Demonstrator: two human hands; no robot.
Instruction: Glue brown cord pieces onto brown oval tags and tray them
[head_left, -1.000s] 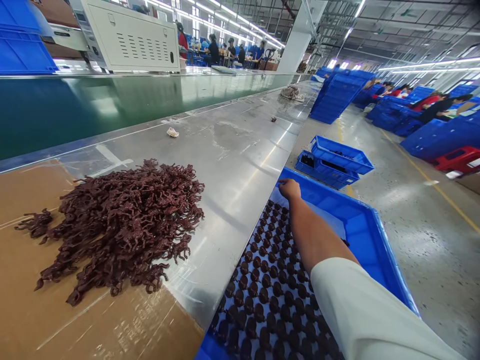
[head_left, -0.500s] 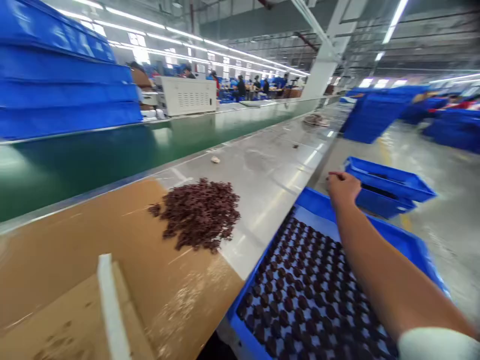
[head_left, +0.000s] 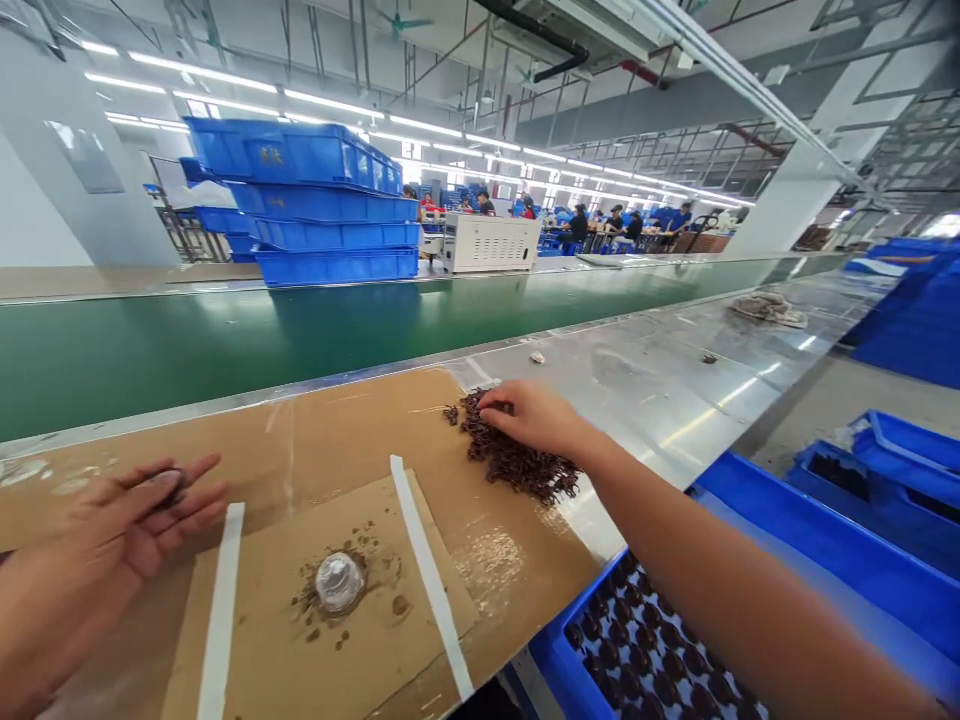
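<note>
My left hand (head_left: 139, 520) is over the brown board at the left, with a small dark round piece (head_left: 174, 482) held between thumb and fingers. My right hand (head_left: 532, 415) reaches to the heap of small dark-brown pieces (head_left: 529, 475), its fingers bent together at the heap's far edge. What those fingertips hold is hidden. Between the hands lies a cardboard sheet (head_left: 292, 620) with a white tape strip (head_left: 431, 580) and a second white strip (head_left: 223, 610). A silvery round mound (head_left: 340, 583) sits on the sheet, ringed by dark stains.
Below the table's right edge is a blue crate (head_left: 757, 540) with rows of dark round pieces (head_left: 660, 650). A green conveyor belt (head_left: 187, 345) runs behind. Stacked blue bins (head_left: 330, 235), a white machine (head_left: 491, 243) and a crumpled cloth (head_left: 769, 308) are farther off. People work in the background.
The view has turned left, bringing my left hand and the silvery mound into sight. My right hand has moved from above the blue crate to the dark-brown heap.
</note>
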